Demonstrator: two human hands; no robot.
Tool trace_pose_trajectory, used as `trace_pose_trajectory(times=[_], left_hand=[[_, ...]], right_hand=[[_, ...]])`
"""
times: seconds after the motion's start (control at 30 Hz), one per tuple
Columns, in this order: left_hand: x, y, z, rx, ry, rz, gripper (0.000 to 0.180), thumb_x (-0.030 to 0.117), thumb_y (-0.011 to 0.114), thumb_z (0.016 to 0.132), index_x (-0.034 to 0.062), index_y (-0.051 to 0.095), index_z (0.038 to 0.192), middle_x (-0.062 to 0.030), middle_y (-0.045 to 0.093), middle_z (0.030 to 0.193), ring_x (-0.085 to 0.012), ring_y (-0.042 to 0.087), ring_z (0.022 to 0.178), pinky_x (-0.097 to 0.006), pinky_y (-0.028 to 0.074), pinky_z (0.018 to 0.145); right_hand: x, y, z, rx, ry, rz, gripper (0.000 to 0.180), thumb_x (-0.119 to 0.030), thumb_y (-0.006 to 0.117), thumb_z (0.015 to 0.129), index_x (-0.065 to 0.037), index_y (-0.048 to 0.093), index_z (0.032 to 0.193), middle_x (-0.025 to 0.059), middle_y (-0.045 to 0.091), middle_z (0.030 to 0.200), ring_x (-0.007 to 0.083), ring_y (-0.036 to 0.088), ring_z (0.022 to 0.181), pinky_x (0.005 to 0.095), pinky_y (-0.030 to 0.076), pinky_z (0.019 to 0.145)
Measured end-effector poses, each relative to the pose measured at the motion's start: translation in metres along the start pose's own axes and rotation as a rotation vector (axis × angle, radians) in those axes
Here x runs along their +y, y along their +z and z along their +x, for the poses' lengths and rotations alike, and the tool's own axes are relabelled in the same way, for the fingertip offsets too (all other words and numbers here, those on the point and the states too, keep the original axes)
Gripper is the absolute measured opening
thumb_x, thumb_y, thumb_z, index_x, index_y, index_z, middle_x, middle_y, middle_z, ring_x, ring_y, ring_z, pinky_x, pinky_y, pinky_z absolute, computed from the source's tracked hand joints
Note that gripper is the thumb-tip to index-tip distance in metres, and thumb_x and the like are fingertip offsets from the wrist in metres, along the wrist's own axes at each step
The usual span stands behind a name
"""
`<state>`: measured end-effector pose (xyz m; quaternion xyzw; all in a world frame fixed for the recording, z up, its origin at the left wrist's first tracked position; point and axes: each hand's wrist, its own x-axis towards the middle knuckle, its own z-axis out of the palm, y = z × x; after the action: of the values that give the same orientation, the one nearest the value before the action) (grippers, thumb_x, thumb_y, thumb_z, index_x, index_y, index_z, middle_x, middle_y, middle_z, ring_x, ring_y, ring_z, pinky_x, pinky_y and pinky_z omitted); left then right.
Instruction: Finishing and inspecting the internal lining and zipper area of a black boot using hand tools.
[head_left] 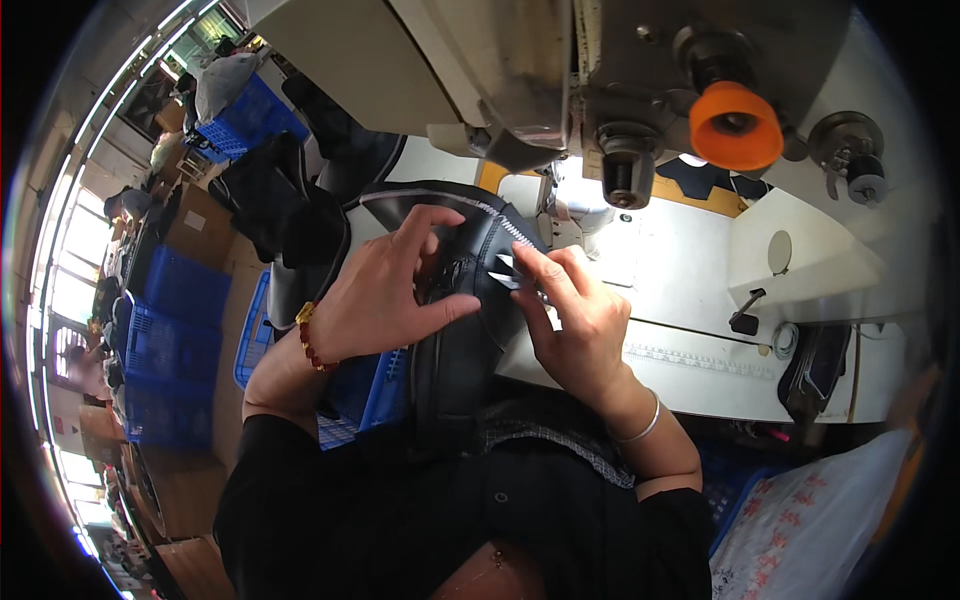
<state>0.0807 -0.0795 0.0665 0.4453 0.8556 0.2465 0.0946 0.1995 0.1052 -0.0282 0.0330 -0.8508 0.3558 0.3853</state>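
A black leather piece, which looks like a boot upper, lies across my lap and the edge of the sewing table. White zigzag stitching runs along its upper seam. My right hand is closed round small thread snips, whose two silver blades are parted and point left over the leather. Their handle is mostly hidden in my fingers. On the left side of the leather rests my left hand, thumb and index finger spread apart, with nothing seen between them.
The sewing machine overhangs the far side, with an orange cup-shaped part. A ruler strip lines the white tabletop. More black pieces are heaped at left, near blue crates. A plastic bag sits at lower right.
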Motion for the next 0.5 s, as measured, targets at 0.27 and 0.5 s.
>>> trace_pose_trajectory(times=[0.27, 0.5], left_hand=[[-0.020, 0.036, 0.002, -0.052, 0.021, -0.529, 0.050, 0.003, 0.071, 0.091, 0.0054, 0.048, 0.135, -0.0037, 0.059, 0.097, -0.0074, 0.058, 0.086, -0.026, 0.051, 0.074], [-0.014, 0.041, 0.005, -0.083, 0.016, -0.591, 0.048, 0.002, 0.069, 0.093, 0.0056, 0.049, 0.136, -0.0034, 0.058, 0.104, -0.0065, 0.057, 0.093, -0.025, 0.050, 0.080]], right_hand=[[-0.004, -0.002, -0.006, 0.023, -0.038, -0.066, 0.044, -0.006, 0.076, 0.081, -0.008, 0.070, 0.124, 0.0089, 0.064, 0.091, 0.0231, 0.065, 0.068, 0.0332, 0.050, 0.058], [0.002, -0.006, -0.011, 0.058, -0.048, -0.171, 0.045, -0.012, 0.077, 0.077, -0.012, 0.072, 0.121, 0.0037, 0.061, 0.088, 0.0208, 0.060, 0.066, 0.0339, 0.047, 0.057]])
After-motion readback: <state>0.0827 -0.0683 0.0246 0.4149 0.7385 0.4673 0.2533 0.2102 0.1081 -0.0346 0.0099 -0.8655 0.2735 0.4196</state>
